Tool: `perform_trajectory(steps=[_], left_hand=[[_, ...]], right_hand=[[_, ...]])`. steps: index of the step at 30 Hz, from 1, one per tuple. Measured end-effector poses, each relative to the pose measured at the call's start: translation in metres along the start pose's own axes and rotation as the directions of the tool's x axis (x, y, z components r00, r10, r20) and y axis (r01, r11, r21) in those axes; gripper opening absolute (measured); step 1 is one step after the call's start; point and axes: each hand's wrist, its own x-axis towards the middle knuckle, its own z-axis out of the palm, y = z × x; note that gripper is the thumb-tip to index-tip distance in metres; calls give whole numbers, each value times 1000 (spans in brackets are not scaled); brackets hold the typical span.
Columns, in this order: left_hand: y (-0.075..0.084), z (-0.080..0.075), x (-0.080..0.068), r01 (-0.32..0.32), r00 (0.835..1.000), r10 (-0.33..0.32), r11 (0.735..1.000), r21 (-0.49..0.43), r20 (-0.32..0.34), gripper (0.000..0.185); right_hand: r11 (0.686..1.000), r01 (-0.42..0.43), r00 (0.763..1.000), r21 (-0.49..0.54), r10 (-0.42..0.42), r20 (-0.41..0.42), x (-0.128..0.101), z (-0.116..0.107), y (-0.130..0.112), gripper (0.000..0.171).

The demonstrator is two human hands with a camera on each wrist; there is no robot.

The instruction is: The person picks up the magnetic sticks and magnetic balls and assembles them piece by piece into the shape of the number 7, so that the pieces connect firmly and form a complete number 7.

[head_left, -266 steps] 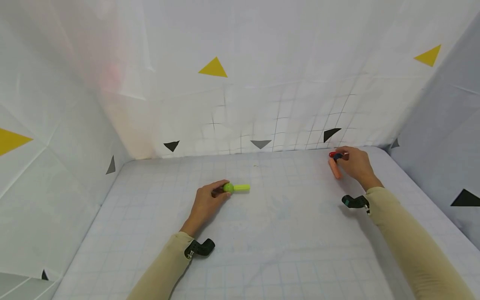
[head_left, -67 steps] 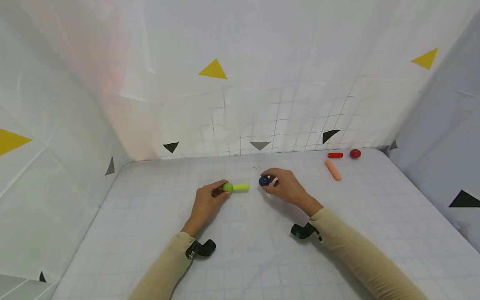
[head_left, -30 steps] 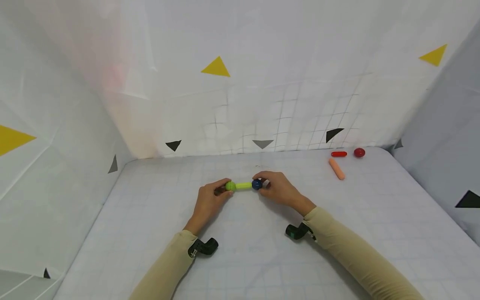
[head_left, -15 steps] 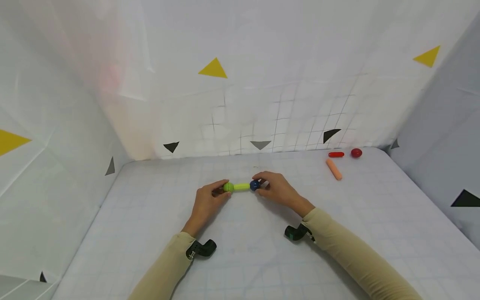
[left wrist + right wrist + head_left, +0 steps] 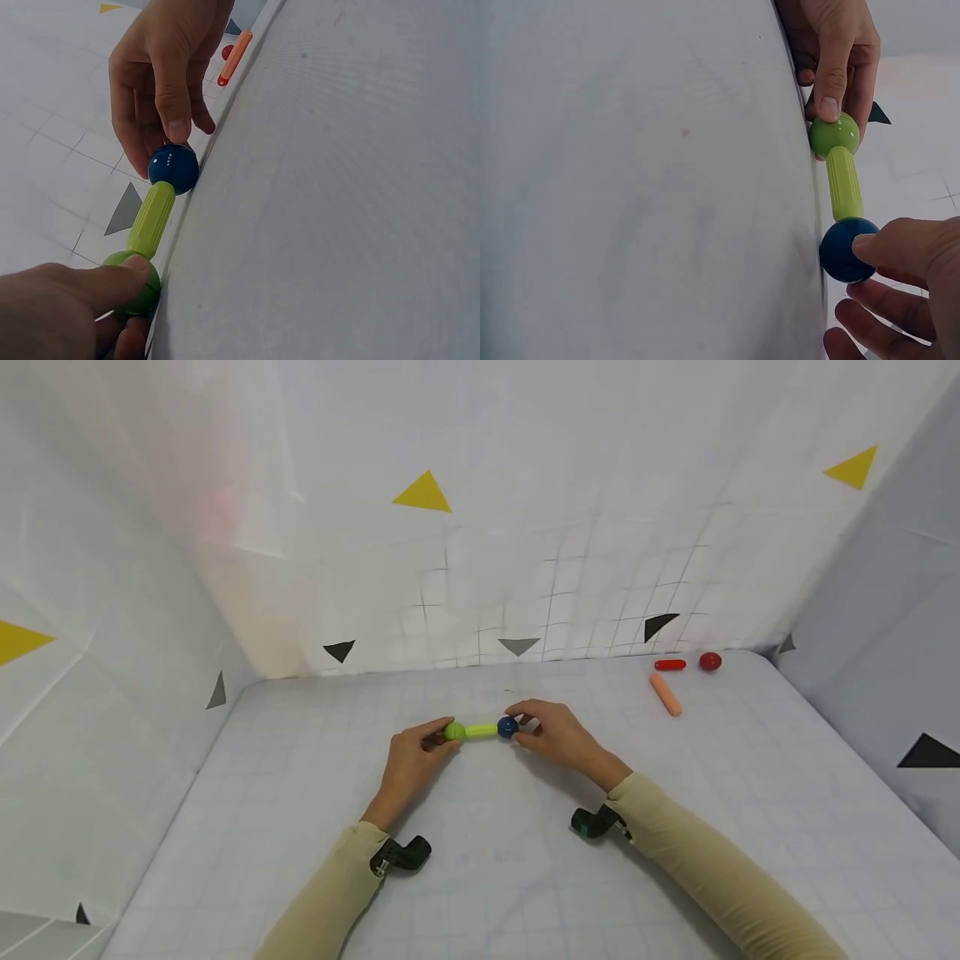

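A green ball [image 5: 454, 732], a ridged yellow-green rod [image 5: 481, 731] and a dark blue ball [image 5: 507, 727] form one straight line over the table in the head view. My left hand [image 5: 411, 764] pinches the green ball between thumb and fingers. From the other side my right hand [image 5: 558, 737] pinches the blue ball. In the left wrist view the rod [image 5: 152, 220] meets both balls end to end. The right wrist view shows my right thumb pressed on the blue ball [image 5: 848, 250], the fingers spread beneath it.
At the back right of the table [image 5: 480, 877] lie a red rod [image 5: 670, 665], a red ball [image 5: 710, 662] and an orange rod [image 5: 665, 694]. White sheeting with yellow and black triangles rises behind and at both sides.
My right hand let go of a red piece at the back right, brought the blue ball leftward and set it against the rod's free end. In the last second both hands have barely moved.
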Motion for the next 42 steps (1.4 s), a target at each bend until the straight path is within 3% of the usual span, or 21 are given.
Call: perform_trajectory(steps=[11,20,28,42], left_hand=[[1,-1,-1,27,1000,-27,999,-33,16,42],[0,-2,0,23,1000,-23,999,-31,18,41],[-1,-2,0,26,999,-25,999,-34,20,41],[0,-2,0,27,999,-27,999,-20,19,41]], right_hand=[[999,-36,999,8,36,-31,-7,-16,2,37],[993,-117,992,-21,116,-55,-14,-36,11,34],[992,-117,987,-53,110,-117,-21,-61,20,30],[964,-232,959,-129,204,-199,-31,-99,44,31]])
